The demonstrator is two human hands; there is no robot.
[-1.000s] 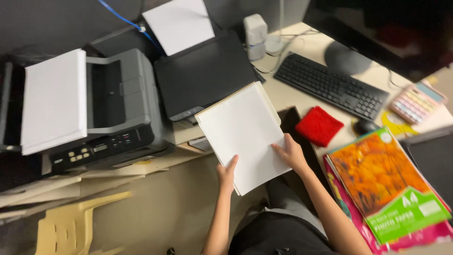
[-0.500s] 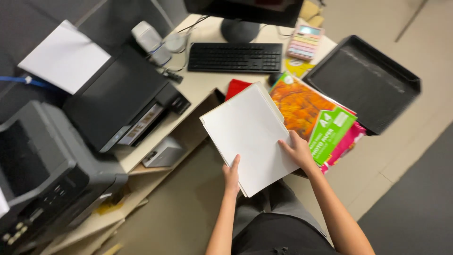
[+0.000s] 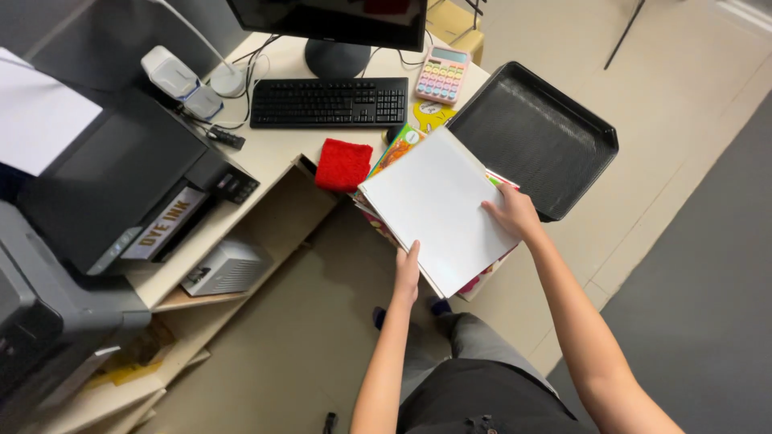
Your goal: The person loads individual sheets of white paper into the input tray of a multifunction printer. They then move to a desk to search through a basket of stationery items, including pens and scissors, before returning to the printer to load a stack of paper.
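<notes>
I hold a stack of white paper [image 3: 438,205] with both hands, flat above a colourful pack of photo paper [image 3: 394,153] at the desk's edge. My left hand [image 3: 407,272] grips the stack's near corner. My right hand [image 3: 513,212] holds its right edge. The pack is mostly hidden under the sheets; only its top end and a pink bottom edge show.
A black mesh tray [image 3: 535,133] lies right of the stack. A red cloth [image 3: 343,163], black keyboard [image 3: 328,102], pastel calculator [image 3: 443,75] and monitor [image 3: 338,32] are on the desk [image 3: 265,153]. A black printer [image 3: 121,189] stands at left.
My view swung right, away from the printers. The paper stack, held in both hands, moved from in front of the printer to above the photo paper pack beside the tray.
</notes>
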